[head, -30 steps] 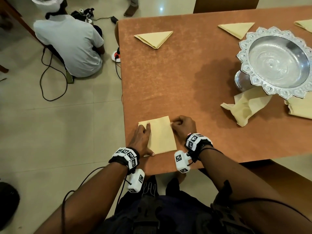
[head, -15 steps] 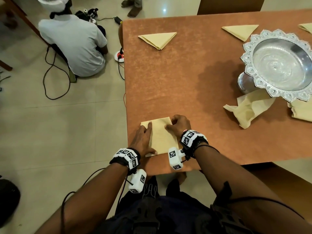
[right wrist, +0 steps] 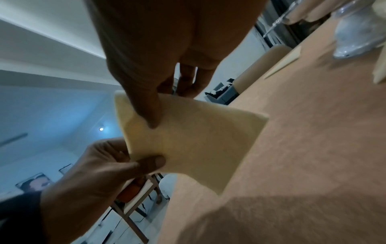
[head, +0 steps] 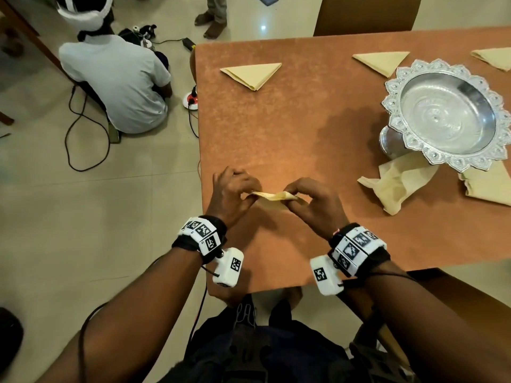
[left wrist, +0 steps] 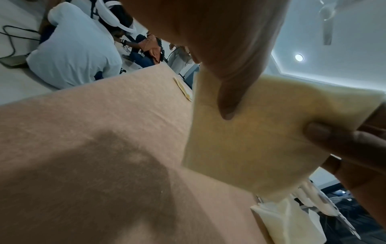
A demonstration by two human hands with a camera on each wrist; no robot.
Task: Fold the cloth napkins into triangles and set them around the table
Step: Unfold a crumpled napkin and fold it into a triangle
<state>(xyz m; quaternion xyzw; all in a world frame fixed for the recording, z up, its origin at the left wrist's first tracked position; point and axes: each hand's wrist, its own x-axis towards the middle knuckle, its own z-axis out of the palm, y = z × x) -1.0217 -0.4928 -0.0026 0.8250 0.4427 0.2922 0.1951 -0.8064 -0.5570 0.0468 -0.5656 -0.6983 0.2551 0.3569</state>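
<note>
A pale yellow folded napkin (head: pixel 273 199) hangs just above the near left part of the brown table (head: pixel 304 128), held up between both hands. My left hand (head: pixel 235 193) pinches its left corner and my right hand (head: pixel 309 200) pinches its right corner. The left wrist view shows the napkin (left wrist: pixel 261 128) as a folded square with a thumb pressed on it. In the right wrist view the napkin (right wrist: pixel 188 142) hangs with its lower edge near the tabletop. Three folded triangle napkins (head: pixel 253 74) (head: pixel 383 62) (head: pixel 495 58) lie along the far side.
An ornate silver bowl (head: pixel 448 117) stands at the right, with a crumpled napkin (head: pixel 398 183) and another loose napkin (head: pixel 486 186) beside its base. A person in a white shirt (head: pixel 119 81) sits on the floor left of the table, among cables. A chair back (head: pixel 365 15) stands beyond the far edge.
The napkin lay flat on the table under both hands; now both hands have pinched its top corners and lifted it off the surface.
</note>
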